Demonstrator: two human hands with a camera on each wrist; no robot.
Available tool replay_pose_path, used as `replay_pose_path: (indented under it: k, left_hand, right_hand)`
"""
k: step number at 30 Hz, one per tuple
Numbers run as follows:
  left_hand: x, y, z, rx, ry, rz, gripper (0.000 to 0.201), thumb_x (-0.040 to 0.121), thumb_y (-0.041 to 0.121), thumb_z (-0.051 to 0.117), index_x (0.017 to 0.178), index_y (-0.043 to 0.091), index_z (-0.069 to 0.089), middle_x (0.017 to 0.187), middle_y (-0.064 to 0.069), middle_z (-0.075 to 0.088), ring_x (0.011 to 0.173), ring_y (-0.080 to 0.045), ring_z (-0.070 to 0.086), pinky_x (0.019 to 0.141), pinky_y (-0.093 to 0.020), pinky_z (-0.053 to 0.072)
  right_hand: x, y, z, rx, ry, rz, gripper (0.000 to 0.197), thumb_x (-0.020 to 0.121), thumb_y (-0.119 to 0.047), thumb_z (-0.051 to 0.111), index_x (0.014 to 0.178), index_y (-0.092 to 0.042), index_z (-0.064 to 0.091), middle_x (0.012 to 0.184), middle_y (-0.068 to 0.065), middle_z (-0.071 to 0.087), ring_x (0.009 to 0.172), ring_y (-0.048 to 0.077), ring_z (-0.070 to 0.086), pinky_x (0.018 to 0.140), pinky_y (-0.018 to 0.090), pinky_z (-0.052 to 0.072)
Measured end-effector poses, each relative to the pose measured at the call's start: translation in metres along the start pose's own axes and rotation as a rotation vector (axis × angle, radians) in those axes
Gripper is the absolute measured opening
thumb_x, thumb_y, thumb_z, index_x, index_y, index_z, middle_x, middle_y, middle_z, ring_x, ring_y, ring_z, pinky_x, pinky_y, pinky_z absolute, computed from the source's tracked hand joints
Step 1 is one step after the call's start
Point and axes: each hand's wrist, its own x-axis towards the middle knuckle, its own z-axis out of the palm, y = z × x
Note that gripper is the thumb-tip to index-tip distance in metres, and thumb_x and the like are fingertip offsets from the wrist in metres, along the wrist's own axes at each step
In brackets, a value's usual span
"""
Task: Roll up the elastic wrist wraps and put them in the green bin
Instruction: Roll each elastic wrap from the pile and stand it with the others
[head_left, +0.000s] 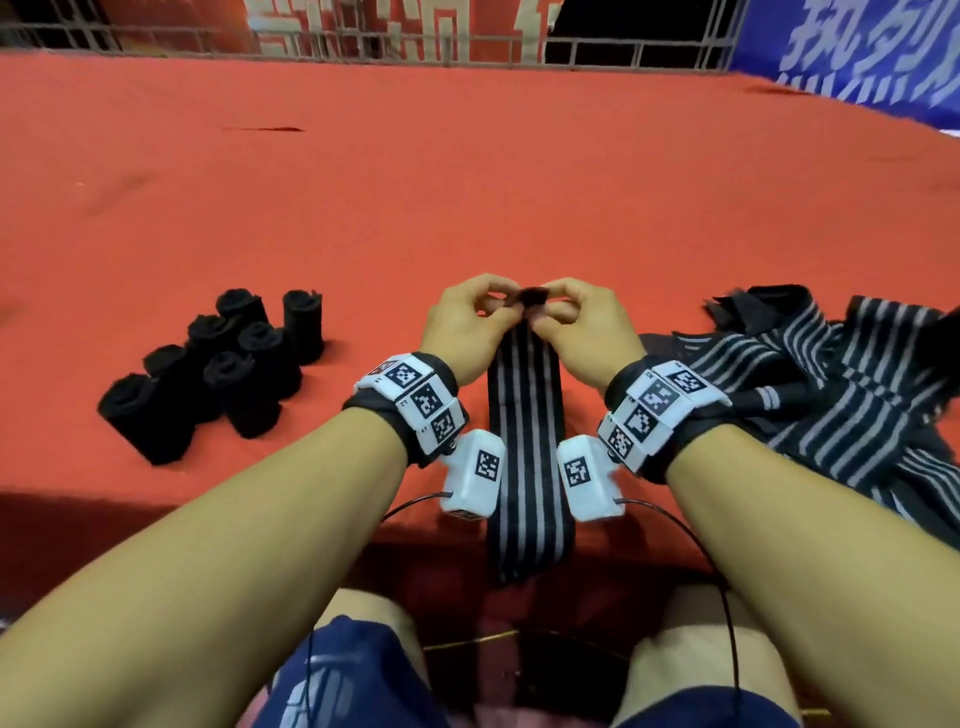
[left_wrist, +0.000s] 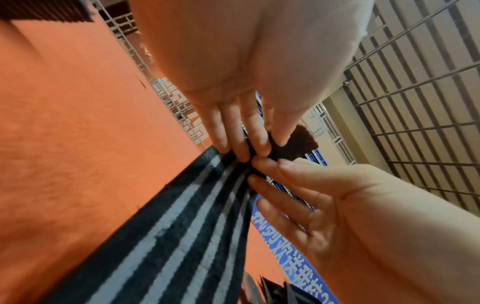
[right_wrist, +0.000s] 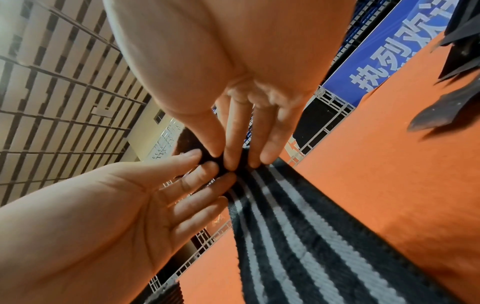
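Head view: both hands, left (head_left: 464, 323) and right (head_left: 587, 321), meet fingertip to fingertip, pinching the far end of a striped wrap (head_left: 527, 441) stretched along the red table (head_left: 467, 182). For a tight roll, the first fold wants to be small and square, strap kept taut; no green bin in sight

rolled wraps (head_left: 218, 369) left, strip (head_left: 527, 452) centre – loose pile (head_left: 831, 384) right
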Motion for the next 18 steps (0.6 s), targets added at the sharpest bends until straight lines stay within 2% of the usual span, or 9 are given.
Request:
replay_pose_path:
  k: [2, 4, 5, 7, 8, 9, 12, 14, 18]
  left_hand:
    - [-0.001, -0.012, 0.0, -0.009, -0.035, -0.049, 0.025, 0.075, 0.037, 0.067, 0.1, 0.042, 0.068, 0.097, 0.005, 0.073, 0.095, -0.014, 0.068, 0.097, -0.044, 0.053]
    - [-0.008, -0.019, -0.001, -0.033, -0.056, -0.111, 0.045, 0.077, 0.033, 0.07, 0.122, 0.03, 0.064, 0.107, 0.005, 0.071, 0.106, -0.013, 0.067, 0.103, -0.042, 0.052]
    - [-0.012, -0.021, -0.002, -0.067, -0.076, -0.149, 0.056, 0.08, 0.028, 0.073, 0.134, 0.026, 0.058, 0.115, 0.002, 0.069, 0.112, -0.014, 0.066, 0.106, -0.041, 0.05]
    - [-0.02, -0.026, -0.003, -0.081, -0.118, -0.215, 0.073, 0.087, 0.017, 0.075, 0.15, 0.02, 0.039, 0.134, -0.005, 0.062, 0.122, -0.019, 0.062, 0.107, -0.039, 0.049]
    - [-0.023, -0.03, -0.004, -0.047, -0.13, -0.232, 0.075, 0.088, 0.015, 0.075, 0.152, 0.019, 0.036, 0.137, -0.006, 0.059, 0.122, -0.021, 0.062, 0.105, -0.039, 0.05]
    - [-0.026, -0.034, -0.005, -0.004, -0.136, -0.243, 0.071, 0.087, 0.015, 0.077, 0.148, 0.017, 0.04, 0.134, -0.006, 0.061, 0.118, -0.021, 0.064, 0.103, -0.04, 0.051]
    - [-0.032, -0.046, -0.008, 0.092, -0.188, -0.282, 0.033, 0.082, 0.011, 0.081, 0.109, 0.017, 0.063, 0.099, -0.001, 0.07, 0.092, -0.019, 0.068, 0.094, -0.046, 0.056]
    - [-0.037, -0.051, -0.011, 0.119, -0.275, -0.323, 0.024, 0.081, 0.003, 0.079, 0.091, 0.02, 0.065, 0.083, 0.003, 0.068, 0.083, -0.02, 0.066, 0.091, -0.05, 0.057]
    - [-0.05, -0.049, -0.01, 0.173, -0.406, -0.346, 0.03, 0.079, 0.001, 0.082, 0.099, 0.016, 0.067, 0.093, 0.004, 0.067, 0.097, -0.026, 0.07, 0.078, -0.047, 0.063]
  right_hand:
    - [0.006, 0.008, 0.008, 0.001, -0.083, 0.01, 0.042, 0.075, -0.026, 0.065, 0.116, -0.031, 0.067, 0.102, -0.012, 0.078, 0.106, 0.005, 0.07, 0.101, 0.043, 0.053]
    - [0.006, 0.014, 0.017, -0.001, -0.179, -0.005, 0.057, 0.078, -0.017, 0.069, 0.132, -0.029, 0.058, 0.123, -0.007, 0.072, 0.123, 0.005, 0.061, 0.11, 0.042, 0.046]
    - [0.006, 0.017, 0.022, 0.013, -0.236, -0.006, 0.069, 0.081, -0.007, 0.07, 0.144, -0.024, 0.048, 0.139, -0.003, 0.063, 0.133, 0.005, 0.053, 0.115, 0.041, 0.041]
    - [0.007, 0.023, 0.028, -0.014, -0.331, 0.047, 0.097, 0.085, 0.004, 0.069, 0.161, -0.016, 0.012, 0.162, 0.005, 0.033, 0.148, 0.009, 0.031, 0.12, 0.039, 0.033]
    - [0.008, 0.025, 0.031, -0.053, -0.35, 0.086, 0.107, 0.084, 0.004, 0.071, 0.162, -0.018, 0.0, 0.166, 0.006, 0.024, 0.151, 0.011, 0.025, 0.12, 0.041, 0.034]
    - [0.008, 0.029, 0.034, -0.094, -0.356, 0.117, 0.111, 0.083, 0.002, 0.073, 0.161, -0.019, -0.003, 0.166, 0.007, 0.024, 0.151, 0.013, 0.026, 0.119, 0.043, 0.036]
    - [0.005, 0.033, 0.04, -0.209, -0.327, 0.17, 0.094, 0.08, -0.004, 0.081, 0.157, -0.007, 0.027, 0.155, 0.011, 0.044, 0.143, 0.019, 0.043, 0.116, 0.042, 0.039]
    - [0.0, 0.034, 0.041, -0.272, -0.298, 0.179, 0.077, 0.078, -0.009, 0.085, 0.145, -0.004, 0.047, 0.142, 0.013, 0.058, 0.132, 0.024, 0.055, 0.113, 0.043, 0.042]
    - [-0.02, 0.028, 0.034, -0.435, -0.255, 0.184, 0.059, 0.075, -0.021, 0.089, 0.127, -0.01, 0.064, 0.121, 0.007, 0.069, 0.115, 0.023, 0.063, 0.105, 0.042, 0.048]
